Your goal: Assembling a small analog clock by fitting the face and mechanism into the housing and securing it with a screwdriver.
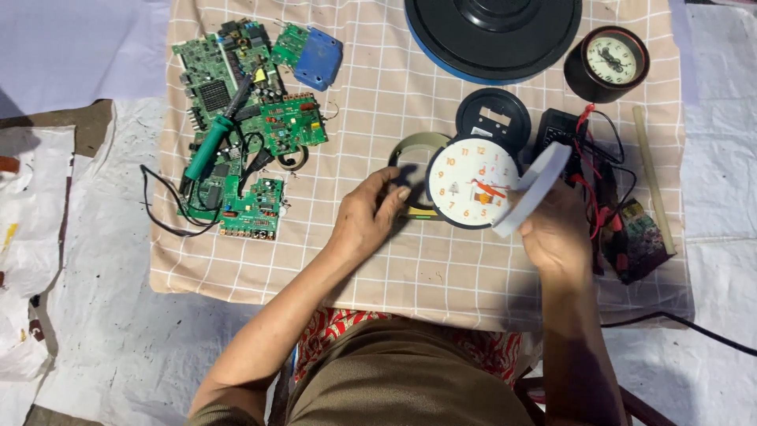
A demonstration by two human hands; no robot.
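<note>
White clock face, light and fragile: I am steadying its rim with left hand fingers curled; right hand is pinching the clear cover just beside; grip edges only

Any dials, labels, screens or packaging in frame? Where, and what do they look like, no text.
White round clock face: centre of the checked cloth, orange numerals, red hands, between left hand and right hand.
Small black-cased round clock: upper right, cream dial.
Round black back cover: behind the white face, pale rectangular patch.
Crumpled white plastic bag: far left, on the floor.
No screens.
</note>
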